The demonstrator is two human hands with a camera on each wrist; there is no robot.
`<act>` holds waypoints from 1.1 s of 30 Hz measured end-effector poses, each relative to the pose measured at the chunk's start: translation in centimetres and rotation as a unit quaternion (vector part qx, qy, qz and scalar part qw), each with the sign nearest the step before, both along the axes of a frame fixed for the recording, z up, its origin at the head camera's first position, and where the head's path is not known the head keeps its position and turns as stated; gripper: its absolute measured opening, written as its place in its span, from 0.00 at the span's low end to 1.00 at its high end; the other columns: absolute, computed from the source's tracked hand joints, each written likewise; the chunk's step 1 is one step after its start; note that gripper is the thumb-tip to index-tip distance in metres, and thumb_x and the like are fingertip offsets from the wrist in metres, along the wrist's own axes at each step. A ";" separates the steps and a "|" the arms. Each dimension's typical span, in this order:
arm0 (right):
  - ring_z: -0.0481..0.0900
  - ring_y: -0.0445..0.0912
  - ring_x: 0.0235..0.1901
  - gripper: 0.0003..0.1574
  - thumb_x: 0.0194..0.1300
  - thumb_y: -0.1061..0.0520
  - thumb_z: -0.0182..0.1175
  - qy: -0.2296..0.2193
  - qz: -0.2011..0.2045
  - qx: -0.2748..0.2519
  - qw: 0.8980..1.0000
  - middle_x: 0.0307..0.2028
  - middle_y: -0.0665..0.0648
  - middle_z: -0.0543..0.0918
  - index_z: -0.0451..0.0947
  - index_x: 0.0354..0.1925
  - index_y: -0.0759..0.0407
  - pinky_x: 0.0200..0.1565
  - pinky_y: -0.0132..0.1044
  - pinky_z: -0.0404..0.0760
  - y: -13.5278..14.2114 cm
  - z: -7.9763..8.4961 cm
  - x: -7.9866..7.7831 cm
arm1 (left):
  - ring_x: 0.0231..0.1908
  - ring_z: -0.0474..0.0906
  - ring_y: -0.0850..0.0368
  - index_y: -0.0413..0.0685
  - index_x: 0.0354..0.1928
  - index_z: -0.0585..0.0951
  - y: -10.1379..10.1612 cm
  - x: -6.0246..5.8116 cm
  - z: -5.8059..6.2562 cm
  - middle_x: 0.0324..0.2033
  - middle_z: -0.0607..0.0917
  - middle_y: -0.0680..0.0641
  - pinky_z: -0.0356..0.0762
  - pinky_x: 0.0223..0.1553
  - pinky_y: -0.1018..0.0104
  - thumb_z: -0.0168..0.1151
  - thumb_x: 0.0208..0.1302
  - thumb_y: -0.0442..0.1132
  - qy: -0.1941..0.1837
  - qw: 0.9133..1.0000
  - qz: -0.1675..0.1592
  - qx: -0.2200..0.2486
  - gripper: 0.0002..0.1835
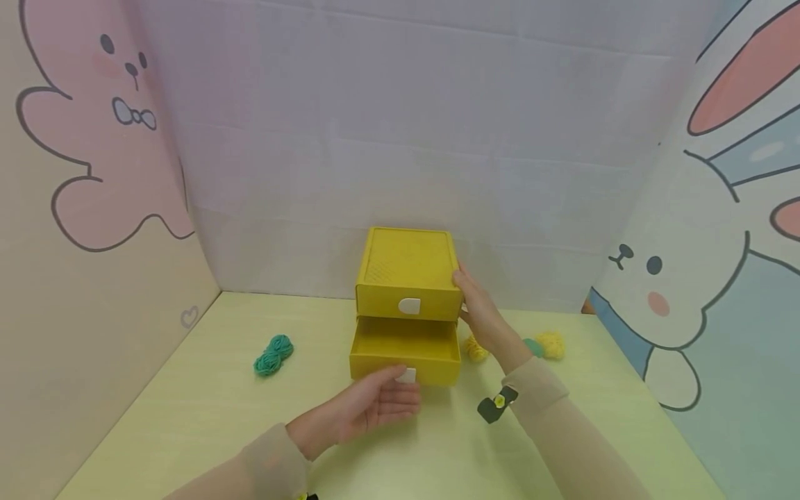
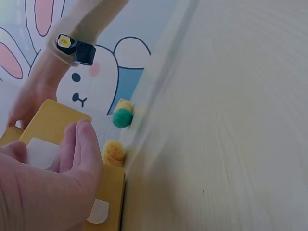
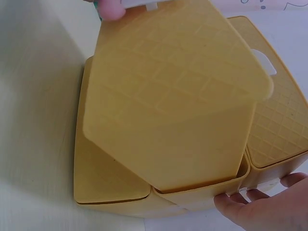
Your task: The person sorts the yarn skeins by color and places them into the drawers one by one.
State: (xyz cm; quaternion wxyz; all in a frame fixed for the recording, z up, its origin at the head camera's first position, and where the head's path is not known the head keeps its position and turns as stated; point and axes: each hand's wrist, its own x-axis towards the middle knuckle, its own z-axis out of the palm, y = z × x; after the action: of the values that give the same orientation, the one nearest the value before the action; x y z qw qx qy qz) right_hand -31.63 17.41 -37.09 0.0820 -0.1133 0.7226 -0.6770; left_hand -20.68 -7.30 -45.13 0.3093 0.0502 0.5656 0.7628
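A yellow drawer cabinet point(image 1: 409, 257) stands against the back wall, white tabs on its drawer fronts. Its middle drawer point(image 1: 405, 337) is pulled out, and the inside shows bare yellow in the head view. My left hand point(image 1: 369, 406) is at this drawer's white tab point(image 1: 407, 376), thumb above and fingers below it. In the left wrist view the tab point(image 2: 42, 153) lies between thumb and fingers. My right hand point(image 1: 487, 316) holds the cabinet's right side near the top front corner. Its fingertips point(image 3: 230, 201) bear on the cabinet's side in the right wrist view.
A twisted teal yarn bundle point(image 1: 273, 355) lies on the table point(image 1: 206, 417) to the left. A yellow yarn ball point(image 1: 476, 348) sits right of the cabinet, and a yellow and green pair point(image 1: 550, 345) farther right. Printed cloth walls point(image 1: 437, 139) enclose the back and sides.
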 end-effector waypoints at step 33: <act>0.37 0.53 0.85 0.45 0.86 0.32 0.39 -0.009 -0.005 0.008 1.000 0.86 0.47 0.37 0.33 0.87 0.38 0.80 0.64 0.47 0.0 0.0 -0.1 | 0.62 0.82 0.45 0.36 0.71 0.77 -8.4 -0.5 0.2 0.64 0.83 0.38 0.80 0.65 0.52 0.59 0.80 0.50 0.098 0.970 -0.134 -0.177 0.29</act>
State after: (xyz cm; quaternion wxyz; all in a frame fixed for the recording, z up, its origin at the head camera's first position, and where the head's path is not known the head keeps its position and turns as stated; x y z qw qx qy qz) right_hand -31.69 17.38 -37.11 0.0863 -0.1031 0.7274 -0.6729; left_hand -21.18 -15.73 -44.94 0.3552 0.1446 0.7076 0.5934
